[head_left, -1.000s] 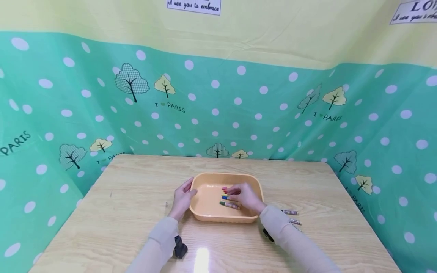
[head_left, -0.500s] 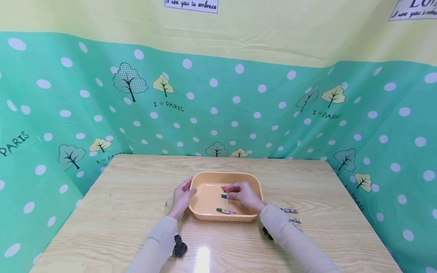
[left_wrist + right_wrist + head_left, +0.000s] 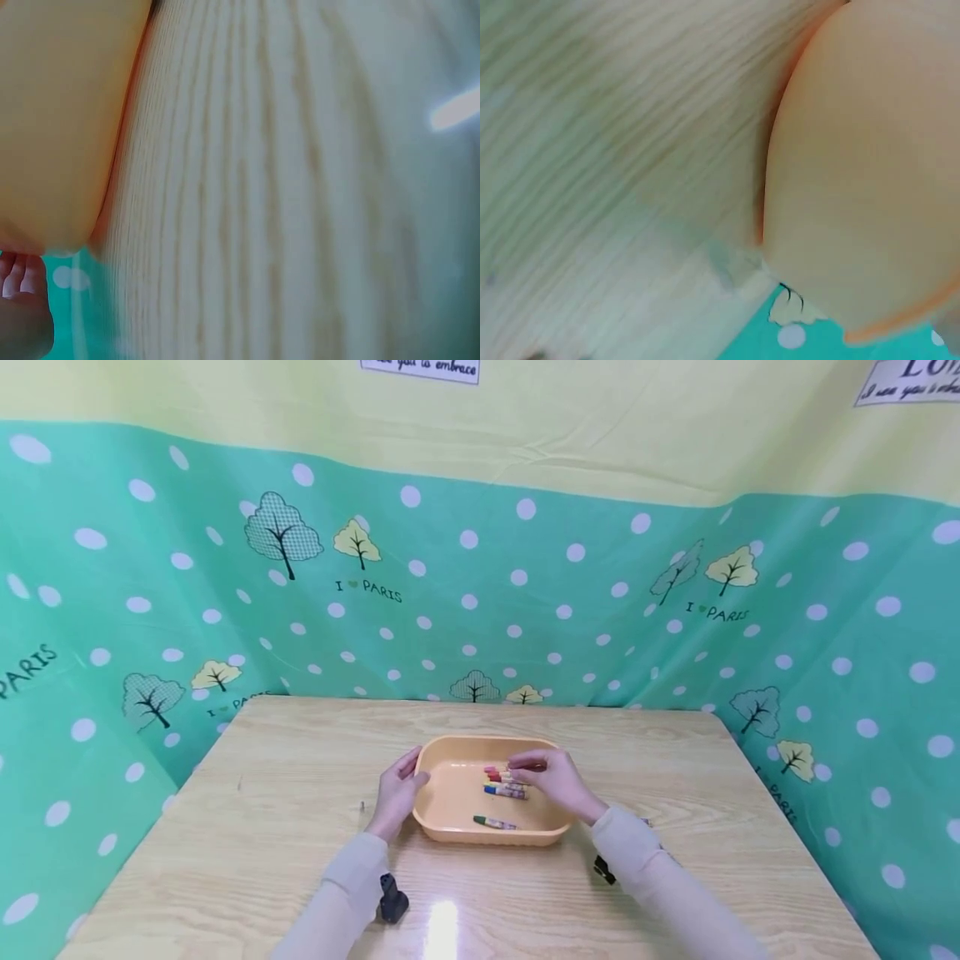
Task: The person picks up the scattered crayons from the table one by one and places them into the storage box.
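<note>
Head view: slim crayons (image 3: pixel 507 792), patterned wrappers (image 3: pixel 501 824), coloured tips (image 3: pixel 490 790).

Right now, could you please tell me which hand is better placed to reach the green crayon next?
Probably the right hand: it is over the tray, near the green crayon, while the left hand holds the tray's rim.

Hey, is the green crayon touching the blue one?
No, the green crayon lies apart from the blue crayon, with bare tray between them.
</note>
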Motion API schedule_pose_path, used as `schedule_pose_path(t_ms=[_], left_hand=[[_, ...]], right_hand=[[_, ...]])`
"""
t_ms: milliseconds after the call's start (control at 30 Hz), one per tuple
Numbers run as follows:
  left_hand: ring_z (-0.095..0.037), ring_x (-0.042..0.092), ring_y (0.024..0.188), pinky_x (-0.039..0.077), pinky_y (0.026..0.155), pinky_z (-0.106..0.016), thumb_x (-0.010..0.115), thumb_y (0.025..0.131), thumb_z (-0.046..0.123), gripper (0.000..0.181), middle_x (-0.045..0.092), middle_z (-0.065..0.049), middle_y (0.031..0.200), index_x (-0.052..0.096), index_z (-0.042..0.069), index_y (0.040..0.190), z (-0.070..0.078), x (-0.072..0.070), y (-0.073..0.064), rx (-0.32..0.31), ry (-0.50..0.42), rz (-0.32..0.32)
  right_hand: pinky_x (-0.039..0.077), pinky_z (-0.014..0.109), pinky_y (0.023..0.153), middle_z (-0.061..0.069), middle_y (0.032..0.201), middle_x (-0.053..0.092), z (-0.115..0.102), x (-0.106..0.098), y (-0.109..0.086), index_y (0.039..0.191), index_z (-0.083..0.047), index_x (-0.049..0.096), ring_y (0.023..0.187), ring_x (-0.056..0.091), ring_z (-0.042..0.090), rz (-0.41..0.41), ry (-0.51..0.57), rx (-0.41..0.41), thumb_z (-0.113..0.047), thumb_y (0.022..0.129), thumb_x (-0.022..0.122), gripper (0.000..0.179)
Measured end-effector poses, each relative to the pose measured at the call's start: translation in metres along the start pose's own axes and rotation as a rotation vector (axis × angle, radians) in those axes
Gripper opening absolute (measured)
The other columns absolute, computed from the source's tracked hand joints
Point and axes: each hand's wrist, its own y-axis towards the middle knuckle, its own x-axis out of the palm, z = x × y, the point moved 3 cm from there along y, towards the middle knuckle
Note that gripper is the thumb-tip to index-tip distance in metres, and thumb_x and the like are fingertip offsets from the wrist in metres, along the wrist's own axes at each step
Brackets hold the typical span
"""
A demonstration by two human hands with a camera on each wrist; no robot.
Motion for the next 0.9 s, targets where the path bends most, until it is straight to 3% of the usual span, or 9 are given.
schedule_pose_path(t_ms=[233, 467, 633, 900], left_hand=[[-0.031, 0.042, 0.128, 0.042, 0.103, -0.034, 0.055, 0.082, -0.002, 0.055, 0.042, -0.020, 0.138, 0.043, 0.006, 0.136, -0.004, 0.001, -0.008, -0.005, -0.008, 0.006], [-0.033, 0.043, 0.126, 0.043, 0.102, -0.037, 0.055, 0.083, 0.000, 0.054, 0.044, -0.021, 0.137, 0.043, 0.007, 0.135, -0.002, 0.001, -0.003, 0.020, -0.002, 0.009], [-0.033, 0.045, 0.124, 0.045, 0.101, -0.037, 0.055, 0.082, 0.002, 0.053, 0.045, -0.022, 0.136, 0.045, 0.006, 0.134, 0.003, 0.000, -0.003, 0.055, 0.010, 0.022], [-0.031, 0.041, 0.128, 0.041, 0.105, -0.038, 0.054, 0.084, 0.000, 0.054, 0.042, -0.019, 0.140, 0.042, 0.008, 0.136, 0.002, 0.000, -0.001, -0.005, 0.008, 0.005]], right_hand=[[0.057, 0.021, 0.074, 0.011, 0.100, 0.069, 0.004, -0.028, -0.024, 0.103, -0.002, 0.068, 0.087, 0.066, 0.017, 0.057, -0.022, 0.035, -0.006, 0.079, 0.068, 0.024], [0.056, 0.021, 0.078, 0.014, 0.108, 0.067, 0.003, -0.072, -0.041, 0.108, -0.003, 0.066, 0.093, 0.065, 0.018, 0.079, -0.057, 0.028, -0.014, 0.081, 0.067, 0.029], [0.057, 0.020, 0.076, 0.015, 0.108, 0.067, 0.021, -0.100, -0.045, 0.110, -0.002, 0.065, 0.089, 0.065, 0.006, 0.096, -0.096, 0.015, -0.019, 0.083, 0.066, 0.032], [0.056, 0.019, 0.075, 0.019, 0.107, 0.066, 0.054, -0.121, -0.058, 0.110, 0.004, 0.063, 0.086, 0.064, 0.002, 0.091, -0.101, 0.071, -0.010, 0.083, 0.064, 0.030]])
